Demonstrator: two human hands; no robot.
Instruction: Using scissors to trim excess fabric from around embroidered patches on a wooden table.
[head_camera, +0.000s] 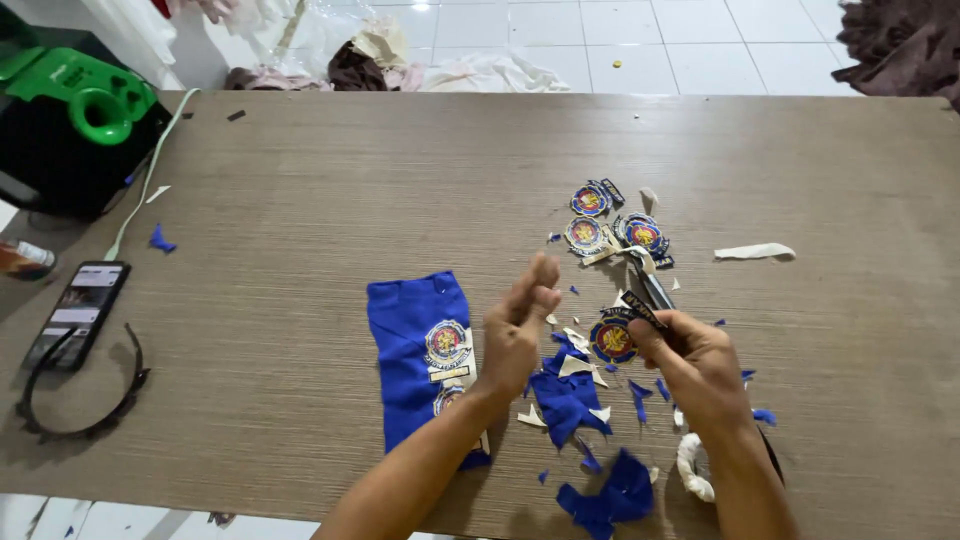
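Right hand (695, 365): lower right of centre; closed around scissors (650, 288) and round patch (612, 340)
Left hand (517, 325): centre; loosely curled, holding nothing; just left of patch

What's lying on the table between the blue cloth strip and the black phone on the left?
In the head view, nothing: the stretch of table between the blue cloth strip and the phone is bare wood. The black headband lies nearer the front edge.

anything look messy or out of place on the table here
Yes. Blue fabric scraps and pale backing bits lie scattered round both hands, more near the front edge. A pale strip lies apart on the right, and one blue scrap sits far left near the phone.
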